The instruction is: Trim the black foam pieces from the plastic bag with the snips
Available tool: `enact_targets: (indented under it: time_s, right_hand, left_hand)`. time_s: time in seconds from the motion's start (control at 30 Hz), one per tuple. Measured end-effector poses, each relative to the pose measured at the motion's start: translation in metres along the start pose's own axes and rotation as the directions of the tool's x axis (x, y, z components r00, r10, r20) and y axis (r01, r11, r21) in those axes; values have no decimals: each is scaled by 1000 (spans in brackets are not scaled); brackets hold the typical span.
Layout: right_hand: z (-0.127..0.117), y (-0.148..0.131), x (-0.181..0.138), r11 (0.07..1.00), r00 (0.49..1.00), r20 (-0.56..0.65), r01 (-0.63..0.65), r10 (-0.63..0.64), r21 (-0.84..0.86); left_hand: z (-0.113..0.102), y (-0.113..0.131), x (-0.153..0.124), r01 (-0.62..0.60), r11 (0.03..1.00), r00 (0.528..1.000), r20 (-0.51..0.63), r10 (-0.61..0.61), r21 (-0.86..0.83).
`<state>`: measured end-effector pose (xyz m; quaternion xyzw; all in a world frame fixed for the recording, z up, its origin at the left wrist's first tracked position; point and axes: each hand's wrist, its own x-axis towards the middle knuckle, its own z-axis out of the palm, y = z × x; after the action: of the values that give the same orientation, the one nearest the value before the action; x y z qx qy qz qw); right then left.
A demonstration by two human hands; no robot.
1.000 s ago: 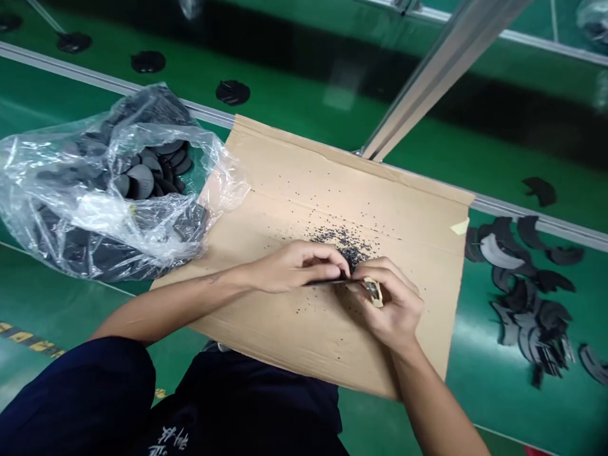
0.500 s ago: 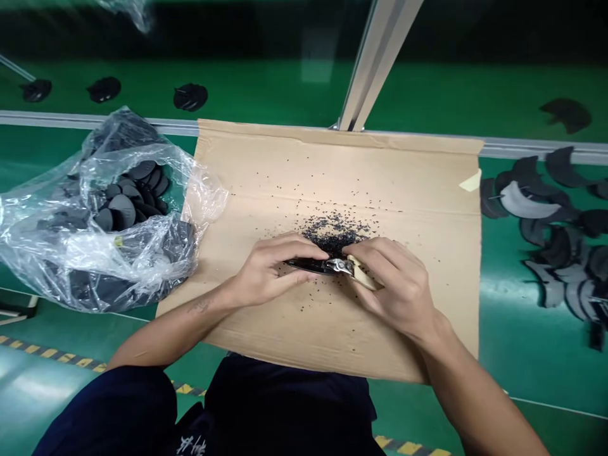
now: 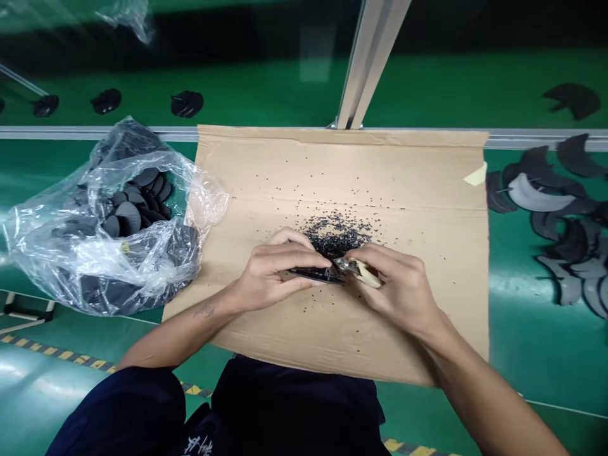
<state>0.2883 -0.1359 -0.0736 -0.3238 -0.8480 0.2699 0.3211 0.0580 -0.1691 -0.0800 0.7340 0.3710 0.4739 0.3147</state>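
Head view: we pinch a thin black part in our left hand, thumb beneath and fingers above, while our right hand is clamped around cream-handled pliers, their metal head by the part's right end. Both are above a cardboard sheet, beside heaped black scraps. Leftward lies a clear plastic bag with black discs.

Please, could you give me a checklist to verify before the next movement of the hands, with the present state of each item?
1. Left hand holds the black part: ok.
2. Right hand holds the cream-handled tool: ok.
3. Tool touches the part: cannot tell.
4. Cardboard lies beneath both hands: ok.
5. Cardboard free of black bits: not ok, many scattered.
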Motion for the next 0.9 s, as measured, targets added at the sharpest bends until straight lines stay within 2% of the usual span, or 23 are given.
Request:
enact_targets:
  time_s: [0.1,0.17,0.2,0.27,0.33,0.37,0.43,0.5,0.57,0.63,0.7,0.8,0.9]
  right_hand:
    - [1,-3,4,967,993,79,-104,87,234]
    - [3,-7,5,968,998,32,-64,58,244]
    - [4,-9,4,983,1000,-14,-17,20,181]
    - [6,-15,2,992,991,-81,97,-104,-81]
    - [7,-21,-1,914,974,-41,194,-223,-357]
    - [6,-24,-2,878,967,-10,226,-254,-422]
    - [2,-28,-2,903,964,40,262,-265,-340]
    - [-6,-27,-1,971,975,36,222,-220,-91]
    - [-14,-21,1,990,991,-19,130,-129,57]
    - [-18,-12,3,998,994,-89,58,-58,3]
    - [-17,-4,4,991,992,-106,52,-66,-126]
    - [-9,2,3,953,989,-38,128,-144,-275]
    - [-2,2,1,922,982,-5,175,-188,-344]
  left_hand:
    - [0,1,1,18,999,999,-48,-17,26]
    - [-1,1,1,13,999,998,-59,-11,33]
    - [-1,1,2,-10,998,999,-47,13,60]
    - [-2,0,1,-85,979,996,9,85,185]
    - [-2,0,1,-163,918,986,99,137,361]
    - [-2,1,0,-191,880,979,147,139,436]
    - [-2,1,-1,-209,834,972,203,119,511]
    - [-3,1,-2,-162,877,979,188,84,452]
    - [-5,2,-1,-35,959,993,120,1,282]
    - [-6,4,0,130,989,987,87,-135,69]
    - [-6,7,1,252,963,966,88,-243,-100]
    - [-3,10,1,286,929,958,110,-267,-234]
    - [0,9,-2,271,925,962,104,-251,-267]
